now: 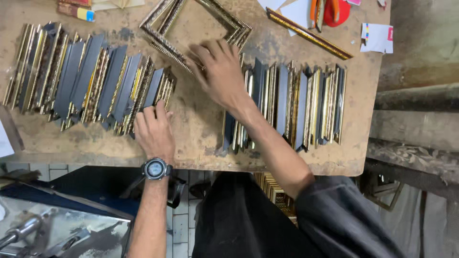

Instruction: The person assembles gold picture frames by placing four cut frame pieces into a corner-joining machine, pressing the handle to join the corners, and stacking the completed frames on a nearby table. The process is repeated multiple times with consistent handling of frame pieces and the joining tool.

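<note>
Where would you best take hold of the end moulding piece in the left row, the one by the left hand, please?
Grip the end moulding piece at its near end, beside the left hand, coming from the right. That side faces bare table, while its left side leans against the row, so a pinch across the narrow edge probably works best.

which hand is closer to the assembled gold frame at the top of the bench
Right. The right hand rests at the gold frame lower corner; the left hand lies lower, by the left row of mouldings.
</note>
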